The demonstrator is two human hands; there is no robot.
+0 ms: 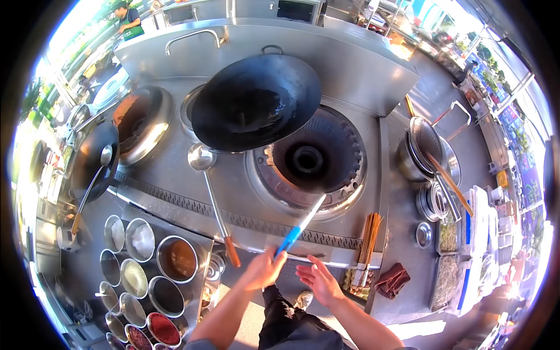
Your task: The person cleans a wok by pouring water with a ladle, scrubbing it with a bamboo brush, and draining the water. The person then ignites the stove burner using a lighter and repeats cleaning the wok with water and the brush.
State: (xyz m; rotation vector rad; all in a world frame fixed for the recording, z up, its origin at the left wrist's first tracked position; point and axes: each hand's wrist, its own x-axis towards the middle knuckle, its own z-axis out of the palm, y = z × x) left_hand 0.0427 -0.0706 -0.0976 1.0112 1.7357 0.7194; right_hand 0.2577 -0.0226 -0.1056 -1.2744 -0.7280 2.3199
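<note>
- Clamping slim, blue-and-white rod point(298, 229) in fingers of bare left hand point(262, 270), lower centre.
- Holding bare right hand point(320, 282) nearby with fingers apart.
- Apparently aiming toward round, blackened-metal burner point(307, 160), centre.
- Likely calls for steadiness.

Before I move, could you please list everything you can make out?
Rod: one, blue and white, centre front
Large wok: one, black, stove centre
Burners: two, dark, beside that wok
Small wok: one, dark, far left
Ladles: two, steel, one near each wok
Tap: one, steel, back panel
Pots: about a dozen, steel, lower left
Strainer: one, steel, right counter
Sticks: one bundle, brown, front right
Cloth: one, dark red, right counter
Food trays: at least two, greyish, right
Person: one, dark-and-green clothing, upper left
Left hand: one, bare, gripping the rod
Right hand: one, bare, open beside it
</note>
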